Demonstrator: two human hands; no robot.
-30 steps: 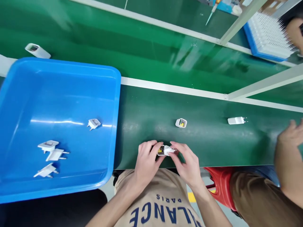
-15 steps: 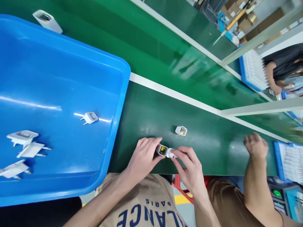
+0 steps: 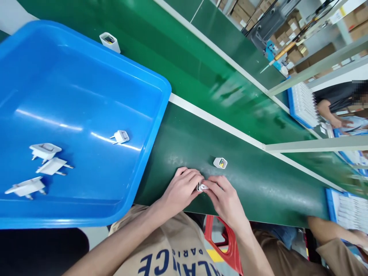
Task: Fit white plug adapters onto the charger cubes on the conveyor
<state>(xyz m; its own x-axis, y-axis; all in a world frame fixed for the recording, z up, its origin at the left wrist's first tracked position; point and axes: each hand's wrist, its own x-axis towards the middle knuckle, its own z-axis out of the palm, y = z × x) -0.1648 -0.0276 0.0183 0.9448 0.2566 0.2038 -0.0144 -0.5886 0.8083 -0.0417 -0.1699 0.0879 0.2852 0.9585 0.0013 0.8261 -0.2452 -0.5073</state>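
Note:
My left hand (image 3: 182,189) is closed around a white charger housing (image 3: 198,186), whose open end faces right. Pinched in the fingertips of my right hand (image 3: 227,197) is a white plug cap (image 3: 204,186), which meets the housing's open end. My fingers hide most of both parts, so I cannot tell whether the cap is seated. Just beyond my hands, another charger housing (image 3: 220,163) lies on the green bench, its open end showing yellow parts inside.
At left stands a blue tray (image 3: 149,134) holding several white plug caps (image 3: 120,136). Another open housing (image 3: 110,42) is behind its rim. White rails (image 3: 218,122) cross the green bench (image 3: 258,184). To the right are a co-worker's arm (image 3: 330,232) and trays of white parts (image 3: 350,209).
My right hand has brought the plug cap against the housing's open end; before, they were side by side. The view has shifted. The co-worker's arm has drawn back from the bench at right.

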